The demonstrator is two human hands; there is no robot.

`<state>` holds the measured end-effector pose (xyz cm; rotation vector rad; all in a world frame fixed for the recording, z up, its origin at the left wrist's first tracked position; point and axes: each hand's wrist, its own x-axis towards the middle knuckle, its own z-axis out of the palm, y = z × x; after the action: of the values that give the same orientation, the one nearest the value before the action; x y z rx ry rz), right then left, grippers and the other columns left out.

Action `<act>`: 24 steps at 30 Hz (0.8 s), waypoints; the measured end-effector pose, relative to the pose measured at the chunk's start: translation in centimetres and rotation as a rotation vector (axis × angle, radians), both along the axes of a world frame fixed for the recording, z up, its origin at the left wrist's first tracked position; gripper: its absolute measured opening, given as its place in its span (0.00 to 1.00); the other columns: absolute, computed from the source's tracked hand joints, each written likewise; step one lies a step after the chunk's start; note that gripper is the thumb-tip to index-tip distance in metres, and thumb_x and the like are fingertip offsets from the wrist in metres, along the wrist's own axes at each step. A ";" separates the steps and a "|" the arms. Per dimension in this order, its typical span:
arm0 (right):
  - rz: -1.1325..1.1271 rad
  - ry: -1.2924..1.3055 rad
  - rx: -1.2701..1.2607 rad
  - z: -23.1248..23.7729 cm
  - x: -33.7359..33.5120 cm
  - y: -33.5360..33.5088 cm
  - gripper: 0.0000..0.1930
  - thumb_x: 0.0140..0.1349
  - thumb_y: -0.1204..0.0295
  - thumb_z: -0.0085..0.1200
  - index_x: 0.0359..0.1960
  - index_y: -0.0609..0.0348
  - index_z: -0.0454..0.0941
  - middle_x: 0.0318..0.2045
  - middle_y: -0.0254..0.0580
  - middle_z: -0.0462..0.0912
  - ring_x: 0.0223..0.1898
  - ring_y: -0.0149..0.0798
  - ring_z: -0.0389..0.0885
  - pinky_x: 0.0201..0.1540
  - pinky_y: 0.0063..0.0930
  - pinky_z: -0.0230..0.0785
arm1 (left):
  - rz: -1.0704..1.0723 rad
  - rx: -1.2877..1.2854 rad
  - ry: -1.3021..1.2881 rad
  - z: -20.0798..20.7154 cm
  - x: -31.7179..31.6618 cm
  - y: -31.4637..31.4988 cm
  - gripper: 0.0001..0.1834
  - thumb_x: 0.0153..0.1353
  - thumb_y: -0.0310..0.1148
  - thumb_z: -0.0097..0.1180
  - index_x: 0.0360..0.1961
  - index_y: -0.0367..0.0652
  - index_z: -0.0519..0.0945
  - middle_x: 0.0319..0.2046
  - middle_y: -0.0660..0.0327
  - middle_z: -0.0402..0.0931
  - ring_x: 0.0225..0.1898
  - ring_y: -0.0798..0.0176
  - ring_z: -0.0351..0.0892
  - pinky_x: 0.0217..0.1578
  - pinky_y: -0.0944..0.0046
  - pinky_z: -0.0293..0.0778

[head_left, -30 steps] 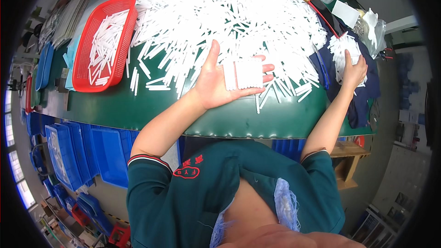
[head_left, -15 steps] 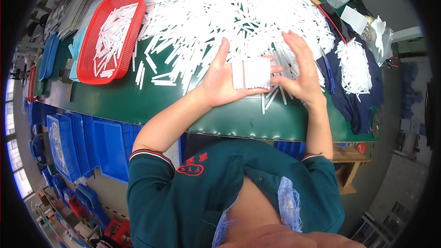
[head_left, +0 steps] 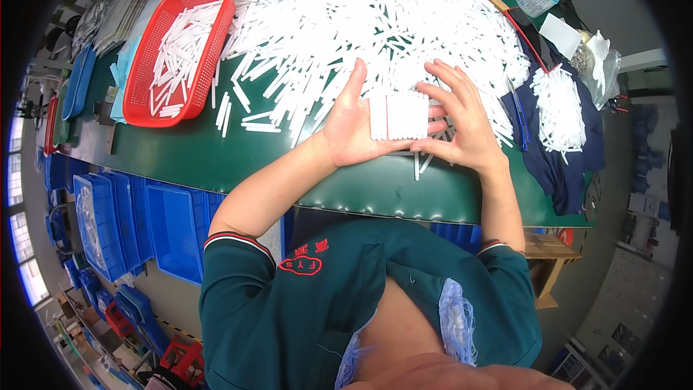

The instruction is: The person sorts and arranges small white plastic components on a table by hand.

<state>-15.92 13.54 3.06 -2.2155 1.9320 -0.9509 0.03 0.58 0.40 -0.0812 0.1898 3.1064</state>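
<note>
Since the earlier frame, the right hand (head_left: 469,126) has been shifting left and its thumb and fingers are now bracketing the right end of the row of white sticks (head_left: 406,117), at the centre of the frame. The left hand (head_left: 350,130) is lying open, palm up, thumb raised well apart from the row; the sticks are resting side by side across its palm and fingers, not being gripped. The right hand is curving half open, thumb near the row's lower right corner and fingertips near its upper right corner. Whether it is touching the end stick, or carrying one, cannot be told.

Finding: a narrow gap is showing between the leftmost sticks and the rest of the row. In my judgement, good handling is calling for a level left palm, light and even pressure on both stick ends, and no sideways push that could be tipping sticks off the fingers.

The loose heap of white sticks (head_left: 325,22) is spreading across the upper middle on the green tabletop (head_left: 346,182). A smaller pile of sticks (head_left: 559,112) is lying on dark blue cloth (head_left: 567,184) at right; a red perforated basket (head_left: 214,43) is holding more at upper left.
</note>
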 end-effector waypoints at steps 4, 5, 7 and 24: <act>0.001 0.026 0.015 -0.3 0.0 0.0 0.42 0.38 0.48 0.68 0.55 0.57 0.71 0.61 0.50 0.66 0.64 0.54 0.61 0.66 0.54 0.47 | -0.003 -0.015 -0.008 0.0 0.0 0.0 0.54 0.54 0.76 0.31 0.68 0.40 0.51 0.65 0.41 0.51 0.67 0.40 0.53 0.63 0.43 0.54; -0.011 0.025 0.008 -0.2 0.1 0.1 0.42 0.38 0.47 0.68 0.56 0.56 0.70 0.61 0.50 0.66 0.64 0.53 0.61 0.66 0.55 0.47 | -0.001 0.000 -0.011 0.0 0.0 0.1 0.54 0.54 0.76 0.31 0.68 0.40 0.51 0.65 0.42 0.52 0.66 0.40 0.53 0.63 0.43 0.54; -0.022 0.024 0.000 0.2 0.4 0.1 0.43 0.39 0.46 0.67 0.56 0.56 0.70 0.61 0.50 0.66 0.64 0.53 0.61 0.66 0.55 0.47 | 0.000 0.015 -0.014 -0.1 0.0 0.1 0.54 0.54 0.75 0.31 0.68 0.40 0.52 0.65 0.43 0.53 0.66 0.40 0.54 0.63 0.43 0.55; -0.068 0.072 0.034 0.4 1.3 0.0 0.34 0.41 0.56 0.67 0.54 0.51 0.74 0.61 0.47 0.66 0.65 0.50 0.60 0.66 0.56 0.46 | 0.007 -0.037 -0.060 -0.6 0.0 0.2 0.53 0.54 0.76 0.29 0.67 0.42 0.54 0.64 0.51 0.59 0.65 0.47 0.60 0.62 0.46 0.58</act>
<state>-14.59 13.49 3.42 -2.2091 2.0498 -0.8504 0.02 0.80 -0.17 -0.1753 0.2455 3.1029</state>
